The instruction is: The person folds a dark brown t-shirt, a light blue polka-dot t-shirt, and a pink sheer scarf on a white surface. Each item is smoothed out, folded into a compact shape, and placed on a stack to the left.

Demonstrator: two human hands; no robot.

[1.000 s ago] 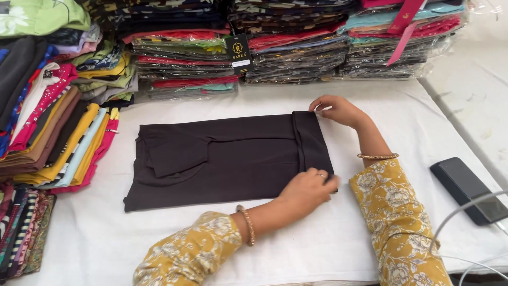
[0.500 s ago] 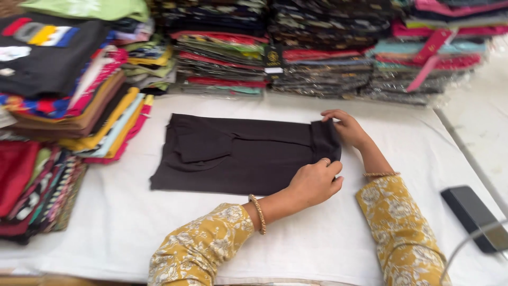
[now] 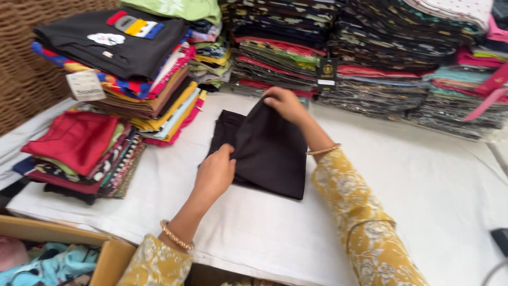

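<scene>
Head view: I look down on a white-covered table (image 3: 423,185) with a folded dark garment at the centre of the frame.
Cardboard box (image 3: 108,254): lower left corner, nearest me, with light blue patterned cloth inside.
Left hand (image 3: 214,172): centre of frame, just left of the garment's near half; I see its fingers curled and pinching the garment's left edge.
Dark garment (image 3: 270,153): lies folded on the table at centre, between my two hands, its far part lifted off the cloth.
Right hand (image 3: 286,103): above centre, at the garment's far edge; fingers closed on the raised fold.
Red folded cloth (image 3: 74,137): left of frame, on top of a low pile.
Clothing stacks (image 3: 370,58): across the top of the frame, well beyond the garment.
</scene>
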